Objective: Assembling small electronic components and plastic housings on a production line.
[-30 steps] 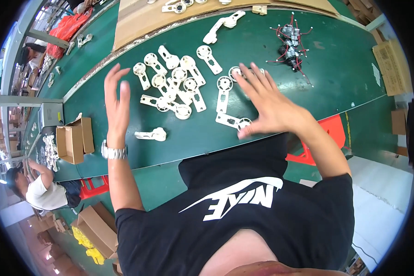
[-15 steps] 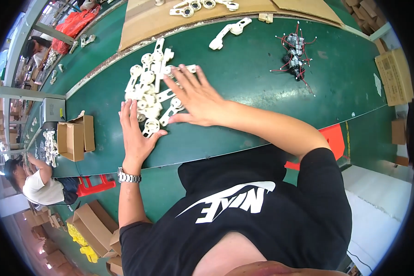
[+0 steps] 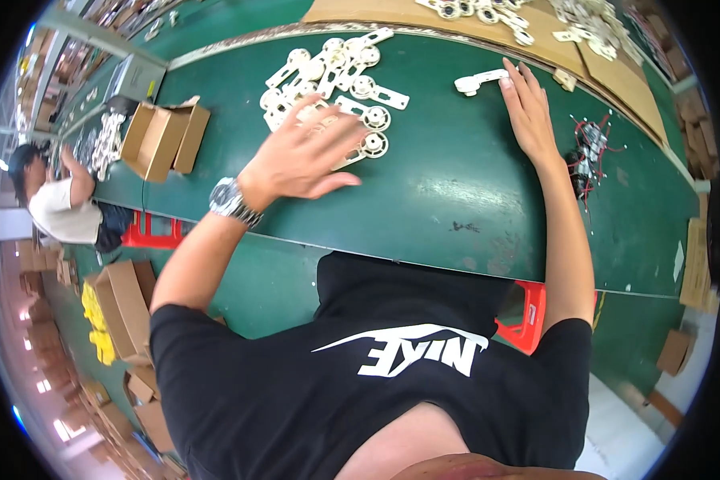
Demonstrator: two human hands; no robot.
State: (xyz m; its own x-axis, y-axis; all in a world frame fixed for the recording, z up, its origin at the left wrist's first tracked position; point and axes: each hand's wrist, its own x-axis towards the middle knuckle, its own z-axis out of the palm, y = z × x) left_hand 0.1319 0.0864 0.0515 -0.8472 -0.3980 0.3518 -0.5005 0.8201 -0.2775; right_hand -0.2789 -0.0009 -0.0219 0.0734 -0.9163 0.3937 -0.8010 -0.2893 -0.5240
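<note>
A heap of white plastic parts (image 3: 328, 76) with round ends lies on the green table (image 3: 456, 200). My left hand (image 3: 308, 156), a watch on its wrist, hovers flat with spread fingers over the near side of that heap and holds nothing. My right hand (image 3: 528, 108) reaches far across the table, fingers stretched out, its fingertips touching a single white plastic part (image 3: 480, 82) that lies apart from the heap.
An open cardboard box (image 3: 162, 138) stands at the table's left. A small black assembly with red wires (image 3: 588, 156) lies right of my right arm. More white parts (image 3: 528, 20) sit on brown cardboard at the far edge. Another person (image 3: 52, 196) works at left.
My right hand left the heap and reached right to the single white part. My left hand moved up over the heap. The view shifted left.
</note>
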